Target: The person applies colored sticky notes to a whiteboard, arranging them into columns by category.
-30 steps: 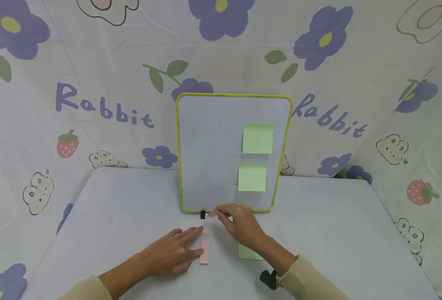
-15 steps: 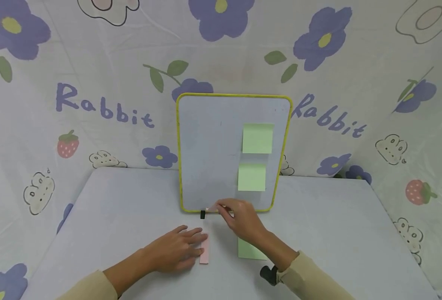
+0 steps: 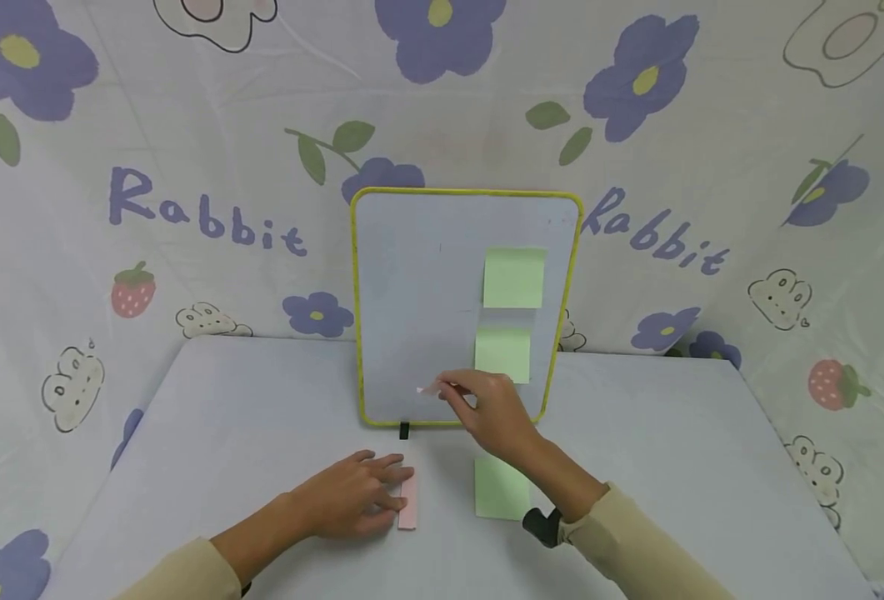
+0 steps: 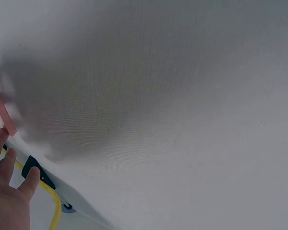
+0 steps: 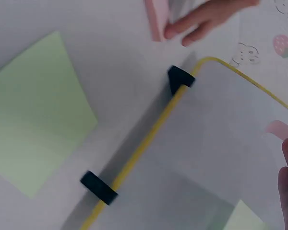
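Between thumb and fingertips my right hand (image 3: 486,412) pinches a small pink sticky note strip (image 5: 281,130), held before the lower part of a yellow-framed whiteboard (image 3: 419,317). A narrow pad of pink sticky notes (image 3: 408,510) lies on the table. My left hand (image 3: 355,496) rests beside it with spread fingers, fingertips touching the pad's left side. Two green sticky notes are stuck on the board's right half, an upper note (image 3: 514,278) and a lower note (image 3: 500,348) partly hidden by my right hand. Green sticky paper (image 3: 500,490) lies flat on the table below the right forearm.
The whiteboard stands upright on black feet (image 5: 99,187) near the back of the white table (image 3: 262,408). Behind it hangs a patterned cloth (image 3: 442,125) with flowers and rabbits. A black device (image 3: 542,527) sits at the right wrist.
My right hand has risen from the board's bottom edge to in front of its surface, carrying the pink strip. The left fingers have shifted slightly at the pink pad.
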